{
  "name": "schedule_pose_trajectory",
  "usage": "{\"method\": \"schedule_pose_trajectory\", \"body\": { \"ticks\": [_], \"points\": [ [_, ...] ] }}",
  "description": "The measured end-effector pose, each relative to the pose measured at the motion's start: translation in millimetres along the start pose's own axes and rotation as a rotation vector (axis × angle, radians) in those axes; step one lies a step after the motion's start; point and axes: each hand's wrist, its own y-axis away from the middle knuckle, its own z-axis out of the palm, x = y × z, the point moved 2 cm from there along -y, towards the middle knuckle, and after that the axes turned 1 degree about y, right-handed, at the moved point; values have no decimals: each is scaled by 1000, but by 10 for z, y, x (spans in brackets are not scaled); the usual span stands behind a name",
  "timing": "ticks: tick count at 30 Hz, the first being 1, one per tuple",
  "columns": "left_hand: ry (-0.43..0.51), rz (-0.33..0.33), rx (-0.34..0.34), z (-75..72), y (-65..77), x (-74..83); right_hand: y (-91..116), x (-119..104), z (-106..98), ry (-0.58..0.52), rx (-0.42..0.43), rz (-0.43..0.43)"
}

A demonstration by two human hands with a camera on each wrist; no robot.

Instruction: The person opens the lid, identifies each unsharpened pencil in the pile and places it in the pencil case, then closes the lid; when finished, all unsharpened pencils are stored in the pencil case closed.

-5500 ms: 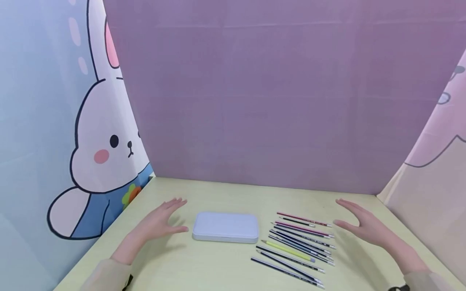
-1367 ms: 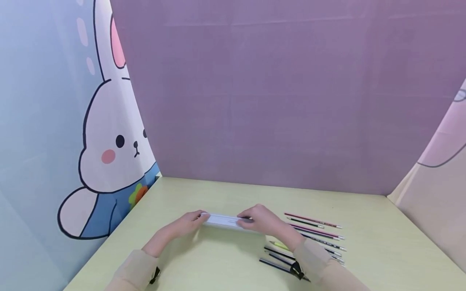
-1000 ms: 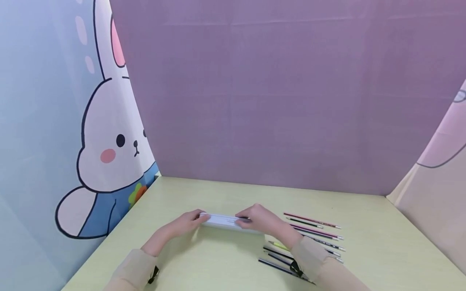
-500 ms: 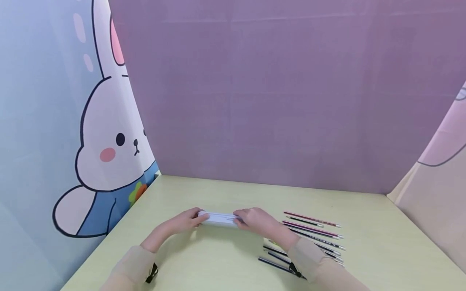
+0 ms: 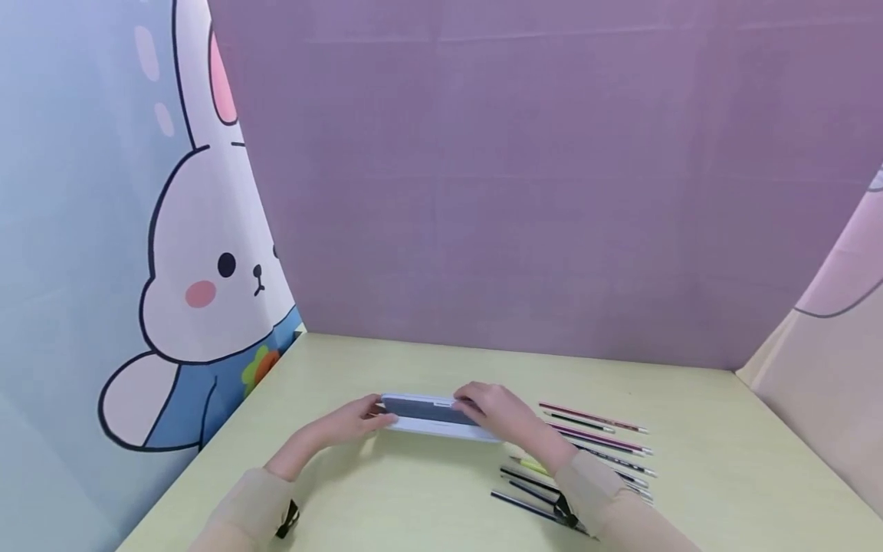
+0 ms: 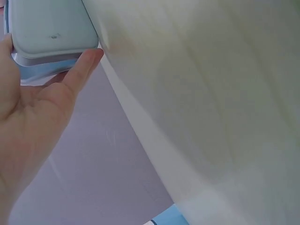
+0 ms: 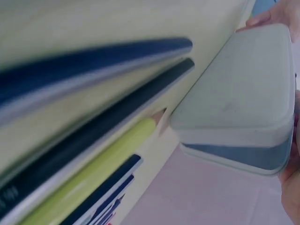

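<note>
A pale blue-white hard pencil case [image 5: 448, 429] is tilted up at mid-table, its two halves parted and a dark inside showing in the head view. My left hand [image 5: 345, 423] grips its left end, thumb on the near side. My right hand [image 5: 498, 414] pinches the upper half near the right end. In the left wrist view, fingers of the left hand [image 6: 40, 112] curl round the rounded end of the case [image 6: 54, 26]. From the right wrist, a gap is visible along the case [image 7: 239, 84], with my right hand [image 7: 290, 197] at the frame's edge.
Several pencils [image 5: 596, 418] lie in a loose row on the table [image 5: 386, 498], right of the case and partly under the right forearm. One yellow-green pencil [image 7: 93, 176] lies among dark ones. A purple cloth [image 5: 483, 192] hangs behind, a rabbit-print curtain [image 5: 200, 230] at left.
Earlier the case lay closed on the table with both hands apart from it. Both hands then gripped and tilted it. Over the last half second its halves have parted, showing the dark inside.
</note>
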Motion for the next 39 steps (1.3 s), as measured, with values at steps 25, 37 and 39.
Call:
{"method": "schedule_pose_trajectory", "body": {
  "ticks": [25,37,39],
  "points": [
    [79,82,-45,-32,44,-17,278,438,-223,-156,226,350],
    [75,114,-83,18,86,-55,344,478,-187,-261,154,414],
    [59,112,-84,20,120,-59,361,484,-155,-286,117,436]
  ]
}}
